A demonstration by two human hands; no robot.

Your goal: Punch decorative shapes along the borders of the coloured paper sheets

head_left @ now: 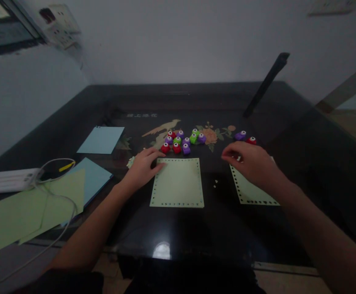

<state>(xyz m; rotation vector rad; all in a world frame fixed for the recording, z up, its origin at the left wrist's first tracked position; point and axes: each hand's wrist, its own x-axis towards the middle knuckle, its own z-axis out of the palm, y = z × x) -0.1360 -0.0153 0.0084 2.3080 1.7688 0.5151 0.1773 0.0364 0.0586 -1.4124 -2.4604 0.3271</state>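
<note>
My left hand [144, 166] rests at the upper left corner of a pale green paper sheet [179, 179], thumb and fingers apart, holding nothing. Small holes run along the sheet's edges. Over a second punched green sheet [253, 190] is my right hand [246, 161], its fingers pinched together; what they hold, if anything, I cannot make out. This hand hides much of that sheet's upper part. Behind the middle sheet sits a cluster of small red, purple and green craft punches [178, 141] with white round tops. Two more, a purple punch [240, 135] and a red punch [251, 140], lie beyond my right hand.
Tiny paper scraps [215, 183] lie between the sheets, more scraps [130, 162] beside my left hand. Leftward are blue sheets [101, 140], loose green sheets [34, 208], a white power strip [9, 180] and a cable [70, 200]. A dark upright bar [266, 83] stands back right.
</note>
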